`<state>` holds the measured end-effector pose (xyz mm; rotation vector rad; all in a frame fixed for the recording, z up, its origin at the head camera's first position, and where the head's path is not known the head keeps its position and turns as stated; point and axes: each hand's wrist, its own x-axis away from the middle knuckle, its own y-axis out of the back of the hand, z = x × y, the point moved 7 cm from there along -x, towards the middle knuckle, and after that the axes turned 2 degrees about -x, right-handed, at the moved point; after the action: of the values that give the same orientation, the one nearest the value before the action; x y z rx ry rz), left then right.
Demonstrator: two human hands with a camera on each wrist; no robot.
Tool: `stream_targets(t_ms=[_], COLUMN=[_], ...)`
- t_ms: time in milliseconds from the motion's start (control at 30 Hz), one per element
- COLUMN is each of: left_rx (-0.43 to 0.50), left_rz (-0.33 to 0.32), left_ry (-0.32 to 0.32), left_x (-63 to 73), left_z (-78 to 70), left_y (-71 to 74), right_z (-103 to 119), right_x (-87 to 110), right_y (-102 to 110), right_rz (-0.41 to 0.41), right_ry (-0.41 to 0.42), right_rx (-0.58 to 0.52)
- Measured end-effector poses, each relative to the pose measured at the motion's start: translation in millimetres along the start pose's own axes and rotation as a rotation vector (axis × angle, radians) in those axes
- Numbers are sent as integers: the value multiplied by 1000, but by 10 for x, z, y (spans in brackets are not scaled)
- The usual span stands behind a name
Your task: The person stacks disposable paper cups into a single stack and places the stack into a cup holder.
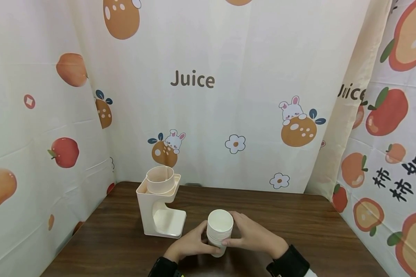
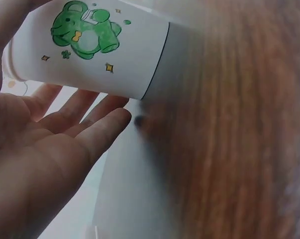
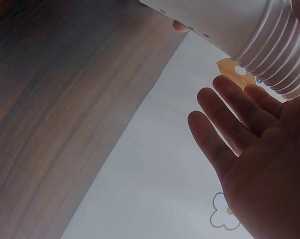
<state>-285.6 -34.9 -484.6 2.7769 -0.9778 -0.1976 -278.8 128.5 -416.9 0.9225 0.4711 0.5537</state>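
Note:
Both hands hold a stack of white paper cups [image 1: 219, 227], mouths up, at the front middle of the table. My left hand [image 1: 191, 241] grips it from the left, its thumb across the lower front. From the right, my right hand [image 1: 252, 235] has its thumb on the front and its index finger near the top rim. The left wrist view shows a green bear printed on the outer cup [image 2: 140, 55], whose base is close over the wood. Several nested rims [image 3: 276, 55] show in the right wrist view, where the other right fingers [image 3: 212, 142] stretch out apart from the stack.
Left of the stack, a cream plastic stand [image 1: 149, 215] has a round cup-shaped holder [image 1: 159, 182] on top and a flat foot. The dark wooden table [image 1: 280, 215] meets white fruit-print curtains [image 1: 222, 115] at the back and sides.

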Motion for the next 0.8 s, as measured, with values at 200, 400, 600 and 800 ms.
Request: stream_targets(t_ms=[200, 400, 600, 800], left_rx=[24, 42, 77, 100], left_rz=[4, 18, 20, 26], left_ry=[-14, -24, -44, -63], left_x=[26, 45, 36, 32], left_z=[-25, -38, -34, -42], left_y=[53, 101, 114, 110], right_z=[-47, -86, -90, -88], right_x=[-1, -6, 12, 25], right_y=[-78, -179, -221, -243], right_rz=[28, 71, 93, 103], right_ry=[28, 56, 75, 47], right_rx=[-60, -129, -176, -222])
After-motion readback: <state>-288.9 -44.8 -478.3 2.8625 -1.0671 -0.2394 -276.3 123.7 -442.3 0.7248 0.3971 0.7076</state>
